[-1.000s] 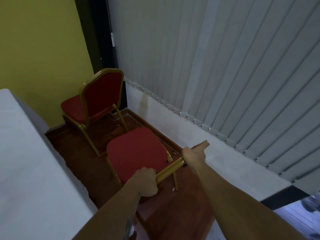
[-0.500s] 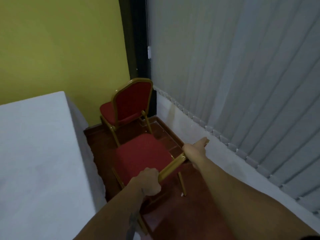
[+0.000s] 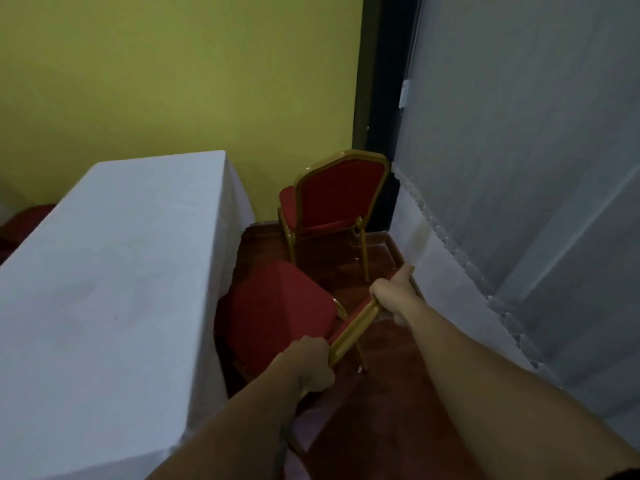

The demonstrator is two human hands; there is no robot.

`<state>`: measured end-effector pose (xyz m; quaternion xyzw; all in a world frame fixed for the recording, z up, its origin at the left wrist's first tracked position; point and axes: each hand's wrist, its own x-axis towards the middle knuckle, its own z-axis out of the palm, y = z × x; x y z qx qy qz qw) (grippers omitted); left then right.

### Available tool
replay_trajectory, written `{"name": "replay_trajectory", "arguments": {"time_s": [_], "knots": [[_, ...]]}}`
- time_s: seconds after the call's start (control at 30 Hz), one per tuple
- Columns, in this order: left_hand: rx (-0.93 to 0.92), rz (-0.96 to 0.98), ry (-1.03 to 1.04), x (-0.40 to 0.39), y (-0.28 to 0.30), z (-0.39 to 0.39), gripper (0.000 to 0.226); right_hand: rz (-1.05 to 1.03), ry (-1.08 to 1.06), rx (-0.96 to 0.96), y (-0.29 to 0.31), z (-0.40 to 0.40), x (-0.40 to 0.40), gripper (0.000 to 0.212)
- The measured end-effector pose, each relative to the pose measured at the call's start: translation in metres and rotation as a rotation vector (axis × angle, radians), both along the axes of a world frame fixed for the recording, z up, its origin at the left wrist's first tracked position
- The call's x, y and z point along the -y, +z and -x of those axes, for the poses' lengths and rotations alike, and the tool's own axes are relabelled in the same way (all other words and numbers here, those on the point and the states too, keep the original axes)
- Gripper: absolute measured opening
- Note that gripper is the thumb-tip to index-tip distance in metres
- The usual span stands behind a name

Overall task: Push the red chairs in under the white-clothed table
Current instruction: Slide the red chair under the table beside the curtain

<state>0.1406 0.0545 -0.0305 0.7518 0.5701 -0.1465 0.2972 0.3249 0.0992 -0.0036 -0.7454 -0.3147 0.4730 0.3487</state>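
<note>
A red chair with a gold frame stands right in front of me, its seat's left edge touching the hanging white cloth. My left hand grips the near end of its gold top rail, and my right hand grips the far end. The white-clothed table fills the left side. A second red chair stands farther off in the corner, apart from the table, its back turned toward me.
A yellow wall runs behind the table. Grey vertical blinds and a low white ledge line the right side, leaving a narrow strip of dark wooden floor. Something red shows beyond the table's far left edge.
My view has swung left, bringing the table top into sight. The gripped chair has moved left, so its seat now meets the tablecloth. Both hands keep their hold on the rail.
</note>
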Motion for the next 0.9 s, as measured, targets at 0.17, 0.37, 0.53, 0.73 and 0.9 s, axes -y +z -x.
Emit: {"name": "replay_trajectory", "arguments": {"time_s": [0.17,0.37,0.53,0.73,0.9], "knots": [[0.002,0.054,0.083,-0.033,-0.005,0.0,0.049,-0.016,-0.092,-0.079,-0.015,0.005,-0.042,0.107],[0.05,0.091,0.136,-0.063,-0.013,-0.004,0.048,-0.039,-0.336,-0.154,-0.04,0.006,-0.075,0.039],[0.021,0.133,0.189,-0.073,-0.01,-0.001,0.049,-0.036,-0.292,-0.203,-0.041,0.007,-0.086,0.041],[0.077,0.096,0.404,-0.083,-0.001,-0.022,0.043,-0.074,-0.244,-0.229,-0.03,-0.005,-0.116,0.06],[0.049,-0.004,0.614,-0.069,-0.003,-0.052,0.05,-0.025,-0.193,-0.213,-0.032,-0.016,-0.123,0.067]]}}
